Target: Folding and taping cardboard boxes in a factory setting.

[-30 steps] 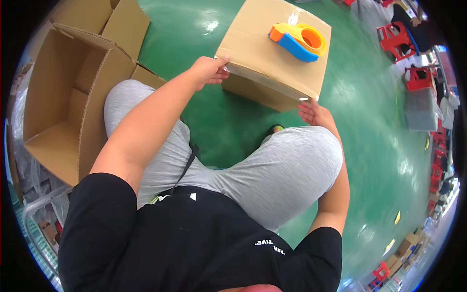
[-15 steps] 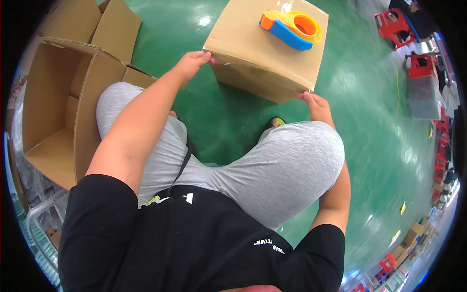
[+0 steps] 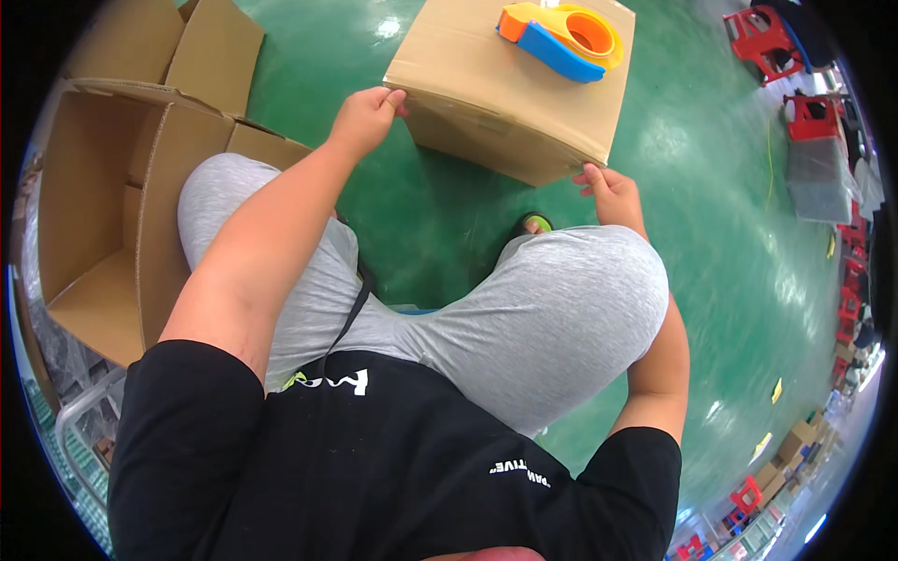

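A closed cardboard box point(image 3: 496, 70) stands on the floor in front of my knees. My left hand point(image 3: 368, 120) is closed at the near left corner of its top, thumb and fingers pinched at the edge. At the near right corner, my right hand point(image 3: 613, 196) has its thumb against the edge and its fingers curled by the side. Both hands touch the box; what lies under the fingertips is partly hidden. A yellow, orange and blue tape dispenser point(image 3: 552, 54) rests on the box top, touched by neither hand.
Open cardboard boxes, a nearer one point(image 3: 89, 215) and a farther one point(image 3: 210, 61), stand at my left, beside my knee. A metal rail point(image 3: 70, 421) is at lower left. Red stools point(image 3: 762, 42) and a grey bin point(image 3: 818, 182) line the far right of the green floor point(image 3: 711, 280).
Both hands have stayed at the box's near corners, with slight shifts of the fingers. The box and tape dispenser sit slightly higher in the picture.
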A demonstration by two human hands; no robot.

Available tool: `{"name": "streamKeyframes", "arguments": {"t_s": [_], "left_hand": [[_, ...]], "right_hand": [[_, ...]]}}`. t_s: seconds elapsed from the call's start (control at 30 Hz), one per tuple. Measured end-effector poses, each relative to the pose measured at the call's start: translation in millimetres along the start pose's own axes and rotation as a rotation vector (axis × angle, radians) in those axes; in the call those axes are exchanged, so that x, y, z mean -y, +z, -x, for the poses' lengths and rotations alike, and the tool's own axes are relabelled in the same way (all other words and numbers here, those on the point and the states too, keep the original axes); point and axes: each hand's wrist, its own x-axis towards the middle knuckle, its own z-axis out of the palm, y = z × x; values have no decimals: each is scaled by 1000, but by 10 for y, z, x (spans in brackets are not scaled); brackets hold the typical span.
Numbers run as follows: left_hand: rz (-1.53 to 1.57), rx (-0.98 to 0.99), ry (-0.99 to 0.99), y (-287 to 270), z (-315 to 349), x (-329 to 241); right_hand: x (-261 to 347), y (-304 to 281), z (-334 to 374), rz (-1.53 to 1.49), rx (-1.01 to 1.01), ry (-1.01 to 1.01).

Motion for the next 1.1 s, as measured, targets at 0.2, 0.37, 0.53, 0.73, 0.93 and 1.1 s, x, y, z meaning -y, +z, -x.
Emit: {"name": "streamKeyframes", "arguments": {"t_s": [0.2, 0.37, 0.53, 0.73, 0.93, 1.1], "left_hand": [[-87, -51, -8, 13, 50, -15], [-34, 77, -297, -5, -113, 281], [168, 278, -621, 155, -171, 437], [-383, -155, -498, -53, -263, 1298], [-293, -559, 445, 136, -107, -263], [-681, -242, 565, 167, -19, -304]], "right_hand": [[53, 45, -2, 64, -54, 31], [-173, 32, -148, 290, -88, 236], [-496, -86, -136, 406, 70, 325], [913, -48, -11, 96, 917, -5], [885, 56, -290, 49, 937, -93], [665, 34, -371, -18, 1007, -170]]}}
